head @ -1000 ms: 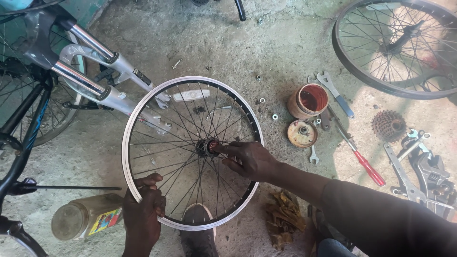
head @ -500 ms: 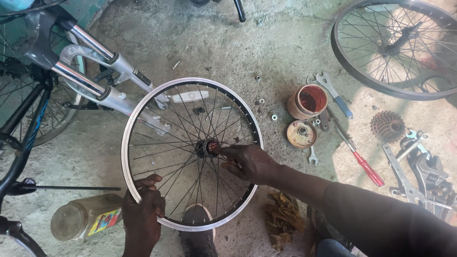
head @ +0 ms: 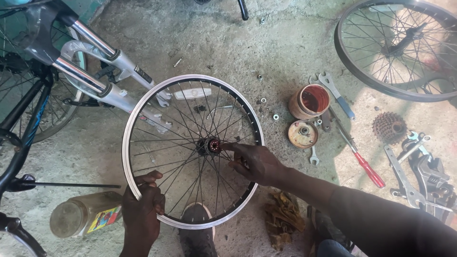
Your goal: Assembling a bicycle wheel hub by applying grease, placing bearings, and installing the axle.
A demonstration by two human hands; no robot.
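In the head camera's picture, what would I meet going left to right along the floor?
Plastic jar → left hand on the silver wheel rim → right hand at the hub → rusty tin → red-handled screwdriver → sprocket cluster.

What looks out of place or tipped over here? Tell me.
A jar lies on its side on the concrete by the left hand. Loose nuts, spanners and a sprocket cluster lie scattered on the floor.
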